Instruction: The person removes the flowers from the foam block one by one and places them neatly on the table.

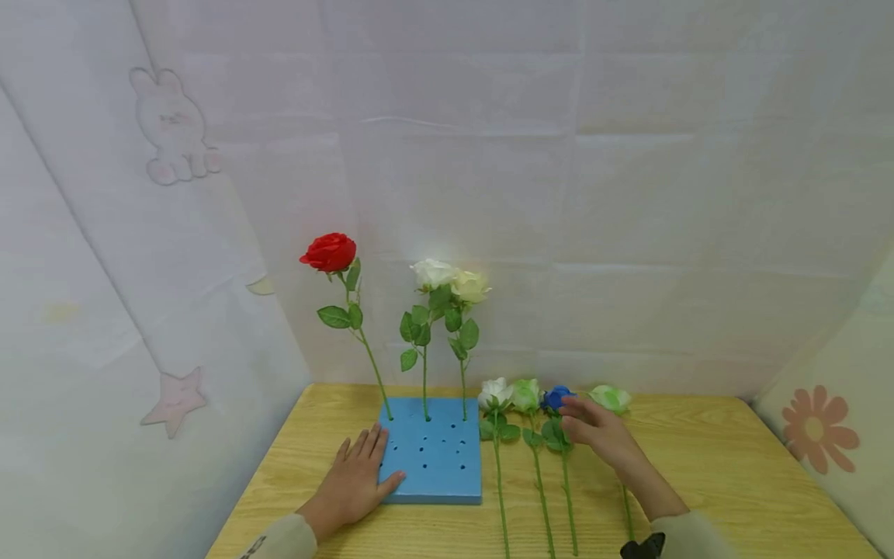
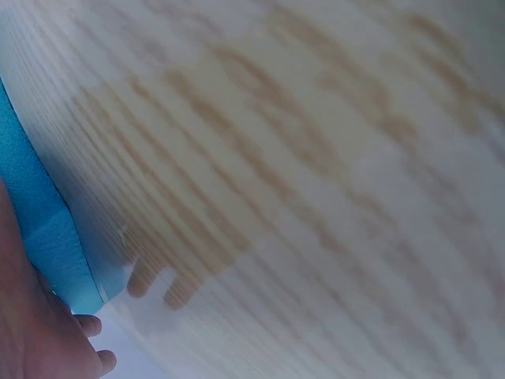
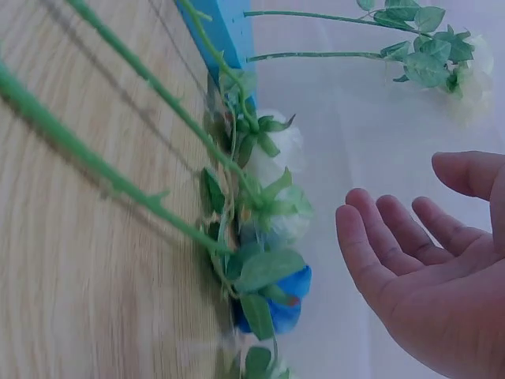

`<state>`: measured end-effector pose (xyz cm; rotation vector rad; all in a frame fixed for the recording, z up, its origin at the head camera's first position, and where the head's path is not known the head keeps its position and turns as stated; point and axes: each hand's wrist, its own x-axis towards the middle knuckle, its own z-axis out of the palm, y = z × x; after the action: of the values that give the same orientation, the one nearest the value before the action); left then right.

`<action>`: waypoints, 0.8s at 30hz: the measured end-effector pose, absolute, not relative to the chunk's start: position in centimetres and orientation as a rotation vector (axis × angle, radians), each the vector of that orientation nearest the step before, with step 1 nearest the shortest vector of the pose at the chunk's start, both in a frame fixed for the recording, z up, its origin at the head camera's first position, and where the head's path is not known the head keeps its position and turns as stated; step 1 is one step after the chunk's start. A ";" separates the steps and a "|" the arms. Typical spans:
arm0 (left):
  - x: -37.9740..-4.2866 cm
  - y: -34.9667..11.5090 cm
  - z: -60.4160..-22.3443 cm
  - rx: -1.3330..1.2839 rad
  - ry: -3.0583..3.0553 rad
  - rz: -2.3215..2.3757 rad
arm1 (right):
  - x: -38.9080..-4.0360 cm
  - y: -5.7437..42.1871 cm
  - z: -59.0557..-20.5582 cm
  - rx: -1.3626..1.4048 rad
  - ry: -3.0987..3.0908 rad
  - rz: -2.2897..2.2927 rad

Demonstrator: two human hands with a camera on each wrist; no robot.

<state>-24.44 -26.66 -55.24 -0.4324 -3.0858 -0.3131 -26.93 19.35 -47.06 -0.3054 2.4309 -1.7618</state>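
My left hand (image 1: 358,480) rests with spread fingers on the left edge of a blue foam block (image 1: 440,485) full of holes. Three artificial roses stand along the block's back row: a red rose (image 1: 330,253) leaning left, a white rose (image 1: 433,273) and a cream rose (image 1: 471,287). My right hand (image 1: 602,436) hovers over the lying flowers, fingers relaxed and holding nothing, as the right wrist view also shows. Closest to it is a blue rose (image 1: 556,397), partly covered by the fingers in the head view. Its blue petals (image 3: 288,304) show fully in the right wrist view.
Right of the block lie a white rose (image 1: 496,393), a green-white rose (image 1: 525,394) and another green-white rose (image 1: 611,398), stems towards the front edge. The wooden table (image 1: 733,481) meets a pale cloth wall (image 1: 628,310) at the back.
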 end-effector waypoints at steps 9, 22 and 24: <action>-24.2 -26.6 -55.1 -0.442 -3.083 -0.322 | -29.0 15.8 -47.2 -0.413 2.349 -1.927; -24.3 -26.6 -55.1 -0.437 -3.087 -0.303 | -30.8 11.4 -46.8 -0.397 2.250 -2.046; -24.3 -26.6 -55.1 -0.442 -3.082 -0.310 | -31.0 10.9 -47.0 -0.375 2.236 -2.058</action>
<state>-24.29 -26.60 -55.08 -0.4424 -3.0820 -0.3102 -31.05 10.88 -46.99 -0.3753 2.2361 -2.0579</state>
